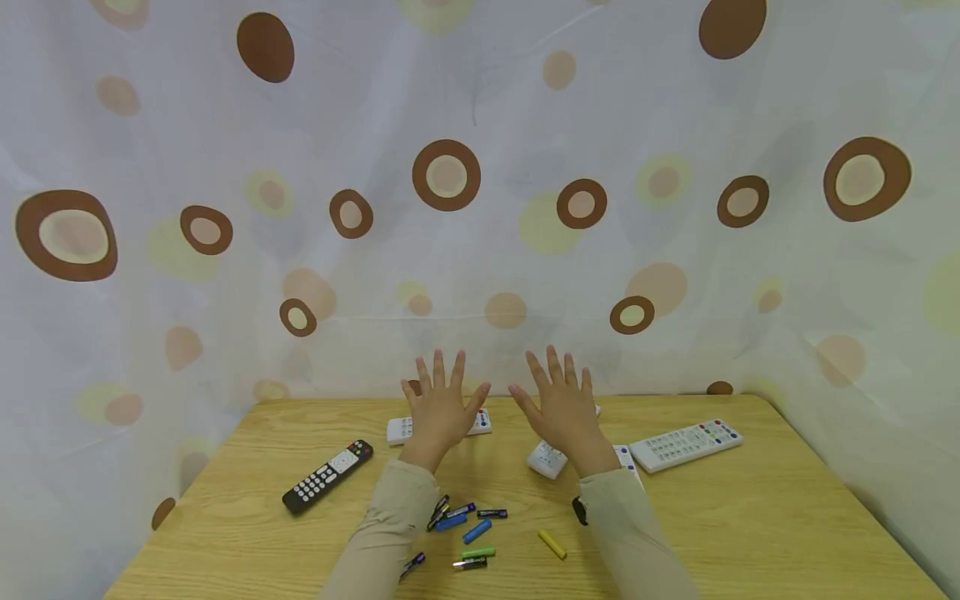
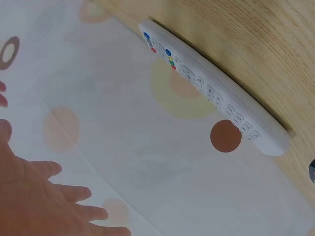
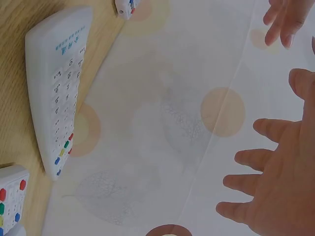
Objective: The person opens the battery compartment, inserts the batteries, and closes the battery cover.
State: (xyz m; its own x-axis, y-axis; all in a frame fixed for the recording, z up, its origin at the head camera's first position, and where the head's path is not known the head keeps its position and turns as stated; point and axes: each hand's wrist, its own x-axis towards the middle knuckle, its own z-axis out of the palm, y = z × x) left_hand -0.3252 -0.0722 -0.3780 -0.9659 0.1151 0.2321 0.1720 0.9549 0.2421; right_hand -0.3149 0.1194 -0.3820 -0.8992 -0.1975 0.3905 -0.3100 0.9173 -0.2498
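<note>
My left hand (image 1: 441, 417) is raised above the table with its fingers spread, and it holds nothing. Beside it, my right hand (image 1: 566, 412) is held up the same way, fingers apart. Behind the left hand in the head view lies a white remote control (image 1: 399, 431), its middle hidden; the left wrist view shows a white remote (image 2: 216, 88) at full length. A second white remote (image 1: 546, 460) is partly covered by the right hand. In the right wrist view a white remote (image 3: 59, 88) with coloured buttons lies apart from that hand.
A black remote (image 1: 327, 477) lies at the left, a large white remote (image 1: 688, 445) at the right. Another white remote (image 1: 627, 460) and a black object (image 1: 580, 510) show beside the right sleeve. Several batteries, including a yellow one (image 1: 552, 544) and a green one (image 1: 478, 552), are scattered in front.
</note>
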